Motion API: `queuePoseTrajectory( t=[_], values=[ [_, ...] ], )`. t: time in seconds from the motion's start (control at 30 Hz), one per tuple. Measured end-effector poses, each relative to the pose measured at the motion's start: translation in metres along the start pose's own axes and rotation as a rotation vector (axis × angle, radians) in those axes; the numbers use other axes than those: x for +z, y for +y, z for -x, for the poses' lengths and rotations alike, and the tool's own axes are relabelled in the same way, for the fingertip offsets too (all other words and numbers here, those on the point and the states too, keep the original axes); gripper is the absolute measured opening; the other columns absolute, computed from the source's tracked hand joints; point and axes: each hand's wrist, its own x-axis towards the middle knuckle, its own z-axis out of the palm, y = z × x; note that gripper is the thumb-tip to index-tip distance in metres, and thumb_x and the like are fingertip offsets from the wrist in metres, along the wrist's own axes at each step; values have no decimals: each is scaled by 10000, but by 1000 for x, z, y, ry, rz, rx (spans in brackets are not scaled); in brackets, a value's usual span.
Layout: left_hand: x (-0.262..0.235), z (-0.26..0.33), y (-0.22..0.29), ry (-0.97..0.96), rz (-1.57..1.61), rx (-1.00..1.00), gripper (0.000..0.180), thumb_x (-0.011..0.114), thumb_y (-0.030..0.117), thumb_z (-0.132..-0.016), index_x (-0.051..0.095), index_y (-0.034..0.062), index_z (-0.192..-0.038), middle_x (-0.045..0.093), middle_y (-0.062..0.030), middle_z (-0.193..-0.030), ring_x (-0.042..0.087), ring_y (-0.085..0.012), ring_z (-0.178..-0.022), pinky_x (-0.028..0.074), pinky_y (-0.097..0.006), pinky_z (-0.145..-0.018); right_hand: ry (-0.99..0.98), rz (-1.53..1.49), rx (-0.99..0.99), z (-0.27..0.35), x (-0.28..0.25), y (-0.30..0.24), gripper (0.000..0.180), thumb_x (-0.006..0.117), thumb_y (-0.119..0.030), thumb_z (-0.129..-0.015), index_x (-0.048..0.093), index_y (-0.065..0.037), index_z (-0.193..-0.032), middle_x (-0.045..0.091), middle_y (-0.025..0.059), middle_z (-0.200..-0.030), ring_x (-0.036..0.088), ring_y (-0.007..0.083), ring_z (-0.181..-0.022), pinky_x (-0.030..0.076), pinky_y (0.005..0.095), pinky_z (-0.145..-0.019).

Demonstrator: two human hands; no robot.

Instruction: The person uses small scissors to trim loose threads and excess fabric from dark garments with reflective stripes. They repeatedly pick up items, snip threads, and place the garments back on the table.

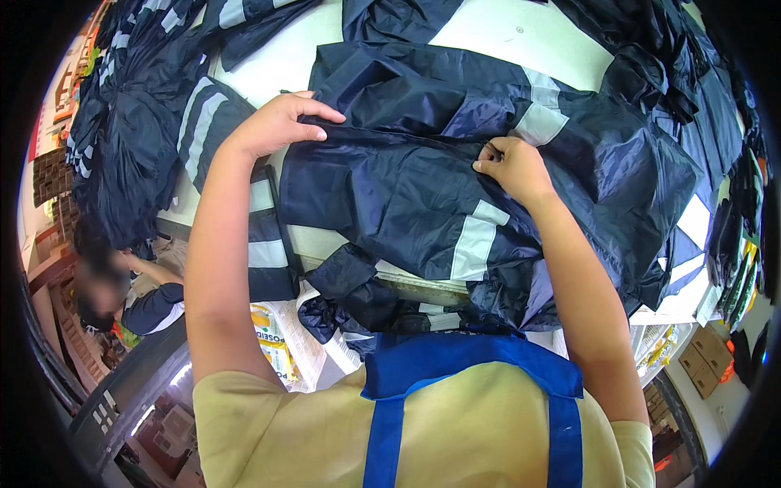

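A navy garment of thin, shiny fabric [382, 187] with silver reflective bands lies spread and wrinkled on the white table [521, 28]. I cannot tell whether it is a jacket or trousers. A long edge or seam runs across it between my hands. At the left end of that line, my left hand [281, 126] rests with fingers stretched out and thumb apart from the index finger. My right hand [517, 169] is closed, thumb against fingers, pinching the fabric below a silver band [541, 124]. Part of the garment hangs over the table's near edge.
Heaped navy garments [130, 138] with silver stripes cover the left side, and more dark garments [683, 73] lie at the far right. Printed paper [281, 346] sits below the near edge. A person [134, 297] is at lower left; brown boxes [705, 358] stand at right.
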Motion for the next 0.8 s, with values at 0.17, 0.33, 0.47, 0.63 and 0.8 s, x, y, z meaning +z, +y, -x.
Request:
queuePoseTrajectory(
  t=[0.17, 0.33, 0.47, 0.63, 0.8],
  values=[
    [-2, 4, 5, -44, -141, 33, 407, 722, 42, -700, 690, 120, -1098, 509, -45, -790, 461, -169, -773, 406, -276, -794, -20, 93, 64, -6, 1, -6, 211, 718, -232, -729, 652, -39, -787, 649, 164, -764, 636, 330, -766, 486, 393, -704],
    [-1, 15, 3, -48, -183, 130, 376, 714, 14, -716, 699, 112, -1079, 550, -45, -807, 503, -162, -783, 423, -277, -788, -32, 121, 31, -4, 2, -7, 229, 700, -252, -749, 639, -36, -793, 655, 172, -822, 633, 349, -821, 487, 416, -736],
    [-1, 16, 3, -8, -226, 132, 240, 694, 85, -784, 716, 91, -1023, 631, -48, -856, 594, -157, -848, 458, -258, -796, 27, 225, -84, -5, 8, -1, 276, 709, -283, -757, 632, -24, -815, 648, 194, -842, 629, 366, -840, 482, 439, -744],
    [7, 8, -15, 53, -10, 164, 113, 657, 99, -830, 670, 40, -926, 641, -17, -890, 584, -112, -849, 452, -242, -804, -54, 227, -93, -9, 4, 3, 268, 709, -271, -775, 616, -25, -833, 632, 173, -785, 627, 319, -770, 477, 391, -713],
    [20, 8, -10, 124, -97, 225, 95, 629, 52, -823, 550, 52, -875, 555, 14, -818, 516, -91, -811, 414, -236, -784, -64, 238, -88, -10, 5, 2, 277, 707, -261, -778, 603, -10, -831, 628, 173, -778, 625, 315, -762, 476, 378, -706]
  ],
)
